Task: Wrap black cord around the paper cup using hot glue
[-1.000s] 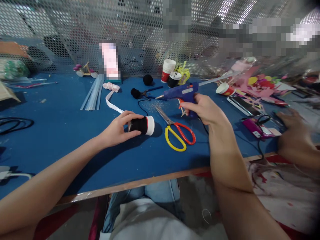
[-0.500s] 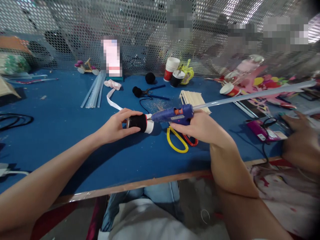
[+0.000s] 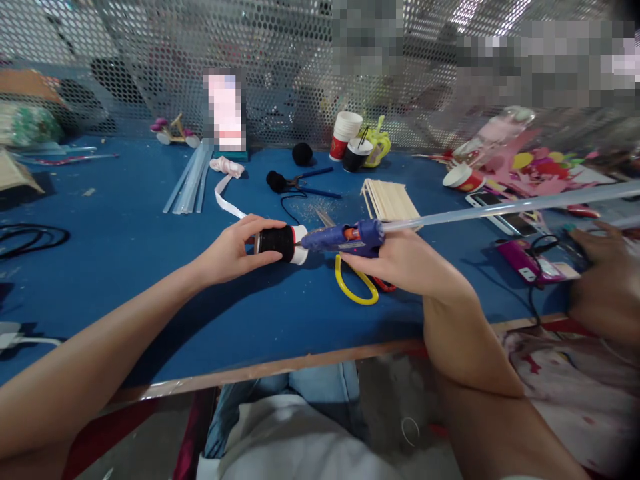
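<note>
My left hand is closed around a paper cup wrapped mostly in black yarn, lying on its side with a red and white band bare at its right end. In my right hand is a blue glue gun, its nozzle at the edge of the black wrapping. Out of the gun's back runs a long clear glue stick. Partly under the gun and hand lie scissors with yellow and red handles. A white ribbon trails towards my left hand.
Pliers, a black pompom, stacked paper cups and wooden sticks lie beyond my hands. Loose glue sticks are at the left. At the right are a phone, a purple box and another person's hand.
The rear of the glue gun has dipped slightly, and its glue stick sits lower at the right. My left hand keeps its hold on the cup.
</note>
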### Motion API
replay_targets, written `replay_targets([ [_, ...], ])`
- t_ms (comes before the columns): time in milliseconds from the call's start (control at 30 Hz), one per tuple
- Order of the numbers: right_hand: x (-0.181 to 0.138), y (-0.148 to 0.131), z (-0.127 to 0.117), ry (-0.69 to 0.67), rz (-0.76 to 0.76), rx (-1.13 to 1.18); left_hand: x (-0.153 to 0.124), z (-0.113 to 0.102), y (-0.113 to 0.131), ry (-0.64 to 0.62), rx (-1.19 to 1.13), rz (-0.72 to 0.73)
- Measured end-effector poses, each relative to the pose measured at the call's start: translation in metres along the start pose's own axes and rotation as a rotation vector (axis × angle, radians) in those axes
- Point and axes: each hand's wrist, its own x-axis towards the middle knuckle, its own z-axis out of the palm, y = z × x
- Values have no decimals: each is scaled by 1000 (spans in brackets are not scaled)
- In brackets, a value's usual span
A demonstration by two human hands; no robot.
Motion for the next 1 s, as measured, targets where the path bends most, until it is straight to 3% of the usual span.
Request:
replay_targets([
  [400, 0, -2, 1, 27, 39, -5, 1, -1, 2, -9, -13, 38],
  [1000, -3, -3, 2, -20, -25, -122, 1, 0, -1, 2, -18, 6],
])
